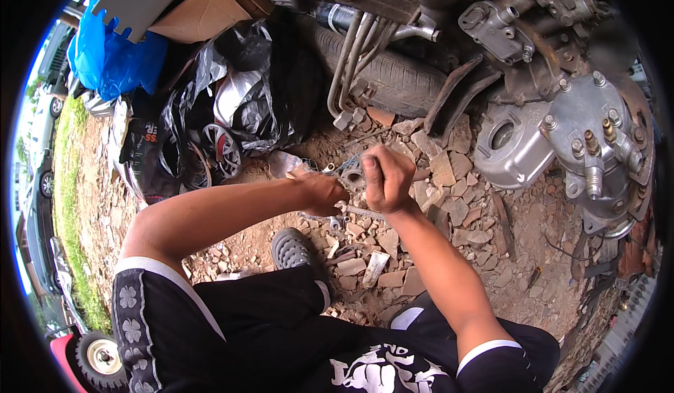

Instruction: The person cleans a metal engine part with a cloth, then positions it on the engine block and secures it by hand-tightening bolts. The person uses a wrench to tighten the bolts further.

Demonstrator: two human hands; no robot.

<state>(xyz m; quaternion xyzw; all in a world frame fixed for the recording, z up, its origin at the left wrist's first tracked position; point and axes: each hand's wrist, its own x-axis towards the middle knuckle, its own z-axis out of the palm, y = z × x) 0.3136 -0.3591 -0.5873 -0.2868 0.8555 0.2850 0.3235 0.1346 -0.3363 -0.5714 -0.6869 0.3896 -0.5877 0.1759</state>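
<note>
Bright daylight, washed-out left edge.

In front of the tire (pixel 406 84), the curled left hand (pixel 321 192) and fisted right hand (pixel 389 178) nearly meet, a wrench (pixel 365 213) beside them; right of the tire lies a cast-metal housing (pixel 519 160), left of it a plastic bag (pixel 254 63).

Brown dirt ground (pixel 530 235) under broken tile pieces (pixel 443 170), a black plastic bag (pixel 261 63) and a tyre (pixel 400 77).
</note>
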